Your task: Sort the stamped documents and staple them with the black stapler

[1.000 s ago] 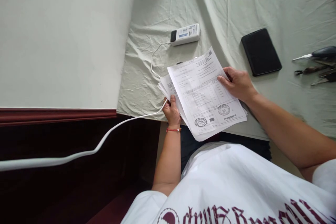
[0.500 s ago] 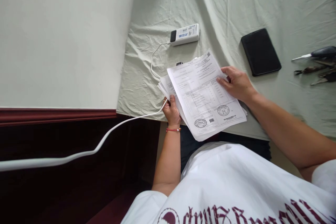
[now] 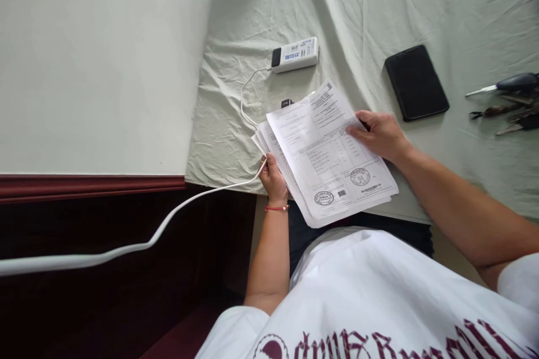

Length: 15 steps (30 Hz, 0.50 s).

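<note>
Several printed sheets of paper (image 3: 328,154) are held between my hands at the table's near edge, fanned out toward the left. The top sheet carries a printed table, two round stamps and a barcode. My left hand (image 3: 274,179), with a red string on its wrist, grips the lower left side of the stack, thumb on top. My right hand (image 3: 381,133) pinches the right edge of the sheets, thumb above and fingers partly hidden beneath. A white cable (image 3: 202,193) runs past my left thumb; whether the hand touches it I cannot tell.
A white power bank (image 3: 295,55) with a cable plugged in lies beyond the papers on the pale green cloth (image 3: 357,22). A small black item (image 3: 287,102) peeks out behind them. Rightward are a black tablet-like device (image 3: 416,83), a screwdriver (image 3: 509,83) and keys (image 3: 526,120).
The top sheet has tilted and shifted slightly, its top corner a bit lower, and more of the sheets beneath shows at the left. Both hands keep their hold.
</note>
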Tool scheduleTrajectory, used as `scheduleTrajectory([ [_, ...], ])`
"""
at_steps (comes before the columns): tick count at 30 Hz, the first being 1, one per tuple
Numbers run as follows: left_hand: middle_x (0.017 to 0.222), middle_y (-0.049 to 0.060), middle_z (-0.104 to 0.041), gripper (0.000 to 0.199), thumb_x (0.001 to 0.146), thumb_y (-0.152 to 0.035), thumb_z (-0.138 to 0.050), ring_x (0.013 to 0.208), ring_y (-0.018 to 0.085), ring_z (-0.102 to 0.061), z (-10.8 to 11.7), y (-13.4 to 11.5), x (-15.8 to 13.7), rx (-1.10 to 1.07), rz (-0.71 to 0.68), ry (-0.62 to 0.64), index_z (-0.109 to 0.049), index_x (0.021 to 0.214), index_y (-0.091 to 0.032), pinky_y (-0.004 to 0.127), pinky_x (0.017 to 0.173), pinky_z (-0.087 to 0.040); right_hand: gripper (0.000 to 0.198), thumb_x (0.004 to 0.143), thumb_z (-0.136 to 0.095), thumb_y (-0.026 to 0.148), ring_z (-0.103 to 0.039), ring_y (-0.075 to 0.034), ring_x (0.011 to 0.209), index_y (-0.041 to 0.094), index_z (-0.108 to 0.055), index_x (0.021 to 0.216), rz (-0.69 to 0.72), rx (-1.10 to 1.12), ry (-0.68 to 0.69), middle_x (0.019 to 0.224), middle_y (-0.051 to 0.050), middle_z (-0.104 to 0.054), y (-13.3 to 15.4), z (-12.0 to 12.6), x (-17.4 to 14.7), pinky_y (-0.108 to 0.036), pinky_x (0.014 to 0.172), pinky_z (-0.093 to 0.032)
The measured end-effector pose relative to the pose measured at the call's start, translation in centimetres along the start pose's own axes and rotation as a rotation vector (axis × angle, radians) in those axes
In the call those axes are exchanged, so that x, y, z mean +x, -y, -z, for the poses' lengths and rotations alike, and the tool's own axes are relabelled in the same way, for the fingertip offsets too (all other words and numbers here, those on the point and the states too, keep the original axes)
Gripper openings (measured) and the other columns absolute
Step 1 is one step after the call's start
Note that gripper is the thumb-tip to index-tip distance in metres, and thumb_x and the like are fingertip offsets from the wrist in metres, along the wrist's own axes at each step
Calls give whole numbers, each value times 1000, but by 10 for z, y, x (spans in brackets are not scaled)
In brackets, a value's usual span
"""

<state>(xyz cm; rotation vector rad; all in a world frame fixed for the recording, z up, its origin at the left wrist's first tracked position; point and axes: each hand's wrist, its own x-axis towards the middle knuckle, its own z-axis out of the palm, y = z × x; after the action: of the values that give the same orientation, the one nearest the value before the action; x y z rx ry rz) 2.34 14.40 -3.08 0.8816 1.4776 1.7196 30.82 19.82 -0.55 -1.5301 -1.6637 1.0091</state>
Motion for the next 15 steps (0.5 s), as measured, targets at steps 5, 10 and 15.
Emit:
scheduleTrajectory([
  [5,114,8,-82,55,84,-72,-82,119,26,-76,-2,-2,-1,-16,24,-6,-80,102,-20,37,108,-59,35,91,-70,44,-50,-19,65,26,-48,70,-2,9,-30,64,0,-49,1,-1,-2,-34,59,-37],
  [10,112,7,-82,56,83,-73,-82,118,26,-77,-2,-1,-1,-2,37,-19,-78,101,-20,37,107,-59,35,91,-70,40,-47,-18,65,25,-45,70,-3,-1,-42,64,1,-47,3,0,-2,-34,59,-36],
  [15,110,8,-82,58,84,-74,-80,123,28,-75,-3,-2,-1,3,32,-6,-78,103,-20,38,108,-59,33,91,-69,36,-49,-19,66,26,-46,71,-25,2,-53,64,1,-47,5,0,-3,-35,62,-38],
])
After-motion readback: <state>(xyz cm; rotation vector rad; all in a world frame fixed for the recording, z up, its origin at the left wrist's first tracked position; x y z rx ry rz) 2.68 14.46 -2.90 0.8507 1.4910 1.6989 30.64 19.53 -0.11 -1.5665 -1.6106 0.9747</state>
